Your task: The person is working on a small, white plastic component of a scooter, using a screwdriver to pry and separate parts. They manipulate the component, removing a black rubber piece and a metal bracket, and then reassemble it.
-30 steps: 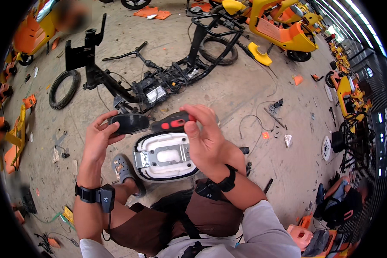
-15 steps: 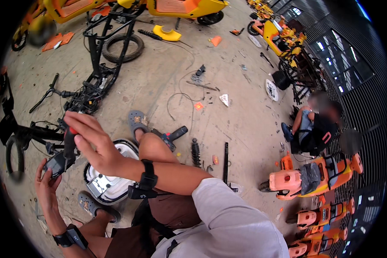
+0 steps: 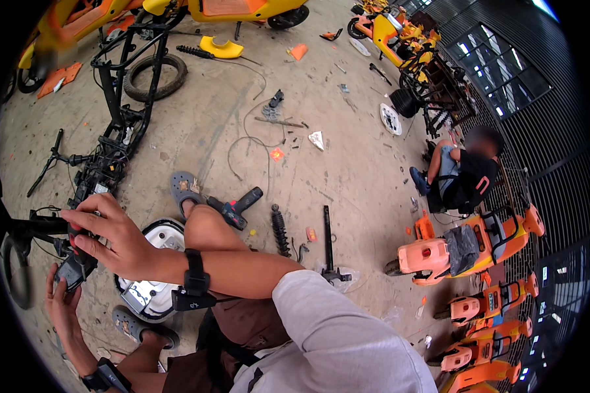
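My right hand (image 3: pixel 115 239) is closed around the red-and-black handle of a screwdriver (image 3: pixel 75 230), at the left of the view. Its tip is directed down at a dark, boxy part (image 3: pixel 72 274); whether tip and part touch cannot be made out. From below, the fingers of my left hand (image 3: pixel 60 308) wrap the part and hold it up off the floor. Beneath my right forearm lies a white shell with a dark rim (image 3: pixel 156 298), between my feet. A cordless drill (image 3: pixel 235 208) rests on the floor beyond my right knee.
A black scooter frame (image 3: pixel 121 111) and a tyre (image 3: pixel 137 88) lie ahead to the left. On the floor are a shock absorber (image 3: pixel 280 229), a black rod (image 3: pixel 328 242) and a loose cable (image 3: pixel 233 154). Another person (image 3: pixel 462 173) crouches at right, near orange scooters (image 3: pixel 439 255).
My view has shifted right, so the floor things sit farther left. My right hand has turned somewhat around the screwdriver, its fingers more curled. The left hand still holds the dark part.
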`<state>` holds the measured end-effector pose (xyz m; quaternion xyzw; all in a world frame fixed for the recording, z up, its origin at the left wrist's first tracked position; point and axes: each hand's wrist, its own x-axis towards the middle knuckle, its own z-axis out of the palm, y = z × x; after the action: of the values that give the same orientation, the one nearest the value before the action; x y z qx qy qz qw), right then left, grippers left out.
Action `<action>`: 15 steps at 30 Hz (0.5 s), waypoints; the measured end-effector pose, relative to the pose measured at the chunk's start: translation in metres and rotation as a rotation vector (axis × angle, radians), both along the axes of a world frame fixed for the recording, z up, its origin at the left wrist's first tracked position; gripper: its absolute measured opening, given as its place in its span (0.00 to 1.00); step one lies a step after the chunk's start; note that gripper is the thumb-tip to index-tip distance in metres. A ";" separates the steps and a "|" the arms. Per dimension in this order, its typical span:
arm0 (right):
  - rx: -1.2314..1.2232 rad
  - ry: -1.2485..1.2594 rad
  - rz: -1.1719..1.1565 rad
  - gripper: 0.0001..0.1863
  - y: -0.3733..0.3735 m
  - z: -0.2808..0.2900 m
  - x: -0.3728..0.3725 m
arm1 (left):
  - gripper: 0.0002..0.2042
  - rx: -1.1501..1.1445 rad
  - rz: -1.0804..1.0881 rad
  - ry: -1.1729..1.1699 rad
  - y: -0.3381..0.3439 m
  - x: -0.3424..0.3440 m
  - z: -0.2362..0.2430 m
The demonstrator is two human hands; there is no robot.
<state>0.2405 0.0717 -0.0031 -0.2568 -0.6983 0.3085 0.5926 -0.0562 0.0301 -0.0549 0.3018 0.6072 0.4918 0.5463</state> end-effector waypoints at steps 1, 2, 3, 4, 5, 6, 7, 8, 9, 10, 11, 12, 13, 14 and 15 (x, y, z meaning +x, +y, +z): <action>-0.020 -0.028 0.003 0.20 0.000 0.000 0.002 | 0.21 -0.004 0.001 0.007 0.000 -0.001 0.000; 0.009 0.025 -0.025 0.20 -0.001 0.003 -0.001 | 0.21 -0.006 0.003 0.015 -0.001 -0.003 0.000; 0.037 0.079 -0.053 0.20 -0.002 0.006 -0.005 | 0.21 -0.008 0.005 0.022 -0.001 -0.003 0.000; 0.066 0.132 -0.082 0.20 -0.003 0.008 -0.007 | 0.21 -0.004 0.005 0.020 -0.001 -0.002 0.000; 0.043 0.145 -0.056 0.20 -0.003 0.006 -0.009 | 0.21 0.001 0.007 0.018 -0.001 -0.001 0.000; 0.021 0.159 -0.030 0.19 -0.002 0.004 -0.010 | 0.21 0.005 0.008 0.016 0.000 -0.001 0.000; -0.002 0.172 -0.004 0.19 -0.002 0.003 -0.010 | 0.21 0.005 0.003 0.011 0.000 0.000 -0.001; -0.031 0.134 -0.001 0.19 -0.004 0.002 -0.007 | 0.21 0.001 -0.004 0.015 -0.001 -0.002 0.000; -0.060 0.096 0.002 0.19 -0.004 0.002 -0.002 | 0.21 -0.004 -0.011 0.018 -0.001 -0.003 0.001; -0.089 0.058 0.005 0.18 -0.003 0.003 0.001 | 0.21 0.000 -0.006 0.020 -0.002 -0.002 0.002; -0.081 0.052 -0.008 0.18 -0.001 0.003 0.002 | 0.21 0.007 0.000 0.017 -0.001 0.002 0.002; -0.072 0.046 -0.021 0.18 0.000 0.004 0.003 | 0.21 0.013 0.007 0.013 -0.001 0.005 0.003; -0.064 0.040 -0.034 0.18 0.001 0.004 0.003 | 0.21 0.014 0.012 0.012 -0.001 0.008 0.006; -0.048 0.105 -0.039 0.18 0.000 0.004 -0.001 | 0.21 0.016 0.017 0.011 -0.001 0.011 0.008; -0.032 0.170 -0.044 0.18 -0.001 0.003 -0.006 | 0.21 0.018 0.022 0.009 0.000 0.012 0.009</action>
<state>0.2341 0.0710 0.0002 -0.2545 -0.6346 0.3274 0.6522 -0.0442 0.0300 -0.0459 0.3020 0.6084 0.5019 0.5354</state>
